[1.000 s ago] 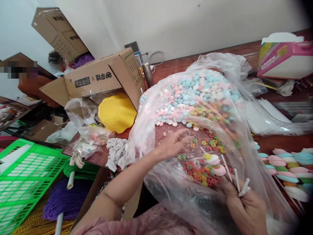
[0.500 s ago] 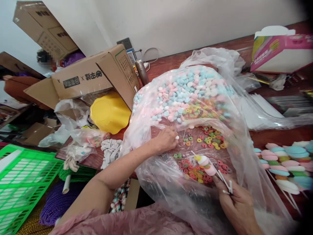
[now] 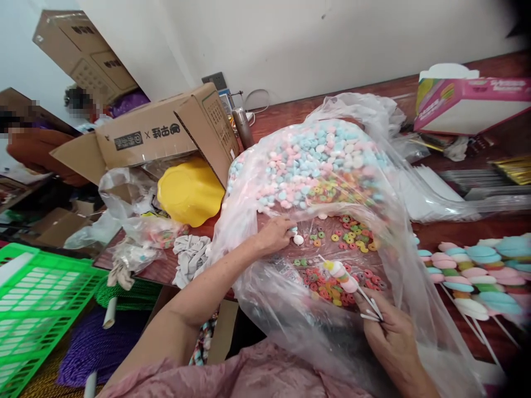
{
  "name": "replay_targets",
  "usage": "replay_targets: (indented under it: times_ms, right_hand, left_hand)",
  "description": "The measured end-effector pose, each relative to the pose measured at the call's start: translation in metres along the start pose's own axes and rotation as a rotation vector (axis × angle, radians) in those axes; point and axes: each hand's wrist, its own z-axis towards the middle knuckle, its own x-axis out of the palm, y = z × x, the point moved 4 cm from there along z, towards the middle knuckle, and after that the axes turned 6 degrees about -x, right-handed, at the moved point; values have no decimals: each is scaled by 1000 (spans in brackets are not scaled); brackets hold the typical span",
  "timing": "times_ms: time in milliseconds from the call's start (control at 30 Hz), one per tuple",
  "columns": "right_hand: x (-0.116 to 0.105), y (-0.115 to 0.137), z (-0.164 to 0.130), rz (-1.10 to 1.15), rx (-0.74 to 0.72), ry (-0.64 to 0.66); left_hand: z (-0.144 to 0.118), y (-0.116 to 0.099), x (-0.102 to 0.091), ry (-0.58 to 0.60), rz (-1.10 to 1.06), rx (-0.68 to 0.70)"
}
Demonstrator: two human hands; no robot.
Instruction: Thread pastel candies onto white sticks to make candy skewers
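My right hand (image 3: 388, 326) is closed around a candy skewer (image 3: 342, 276) and several bare white sticks (image 3: 370, 310). The skewer has a yellow piece near its tip, with white, green, orange and pink pieces below. My left hand (image 3: 276, 235) reaches into the opening of a clear plastic bag, fingers drawn together at a small pale blue piece (image 3: 293, 229). Right by those fingertips is a white marshmallow (image 3: 298, 240). Fruit-coloured gummy rings (image 3: 326, 284) lie below and to the right. Behind them, pastel marshmallows (image 3: 315, 152) are heaped under the plastic bag (image 3: 244, 221).
Finished-looking candy skewers (image 3: 477, 271) lie at the right. A pink box (image 3: 473, 105) stands at back right. To the left are a cardboard box (image 3: 145, 132), a yellow scalloped bowl (image 3: 191, 190), grey gloves (image 3: 191, 257) and a green basket (image 3: 37, 309). Two people are at far left.
The white marshmallow that was at my left fingertips now shows beside them, and a pale blue piece is at the fingers. My right hand still holds the skewer. The view has shifted slightly.
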Motion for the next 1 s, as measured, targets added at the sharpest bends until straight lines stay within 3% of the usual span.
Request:
replay_targets:
  times_ms: [100, 300, 500, 567, 700, 767, 867, 1000]
  right_hand:
    - [0, 1, 0, -1, -1, 13]
    - [-1, 7, 4, -46, -27, 21]
    - [-3, 14, 10, -27, -60, -1]
    - [-7, 19, 12, -27, -68, -3]
    - [-18, 35, 17, -58, -76, -11]
    - [-22, 46, 22, -68, -99, -25]
    - [-22, 58, 29, -96, -153, -32]
    - [-17, 63, 30, -100, -202, -17]
  left_hand:
    - [-1, -2, -1, 42, 20, 72]
    - [-11, 6, 1, -28, -42, 67]
    - [-15, 1, 1, -39, 0, 94]
    - [-17, -3, -4, -70, -184, 0]
    - [-33, -16, -13, -67, -968, -273]
    - [-44, -29, -17, -50, -1292, -346]
    - [-59, -47, -22, -109, -1530, -381]
    - [-72, -60, -13, -206, -1652, -402]
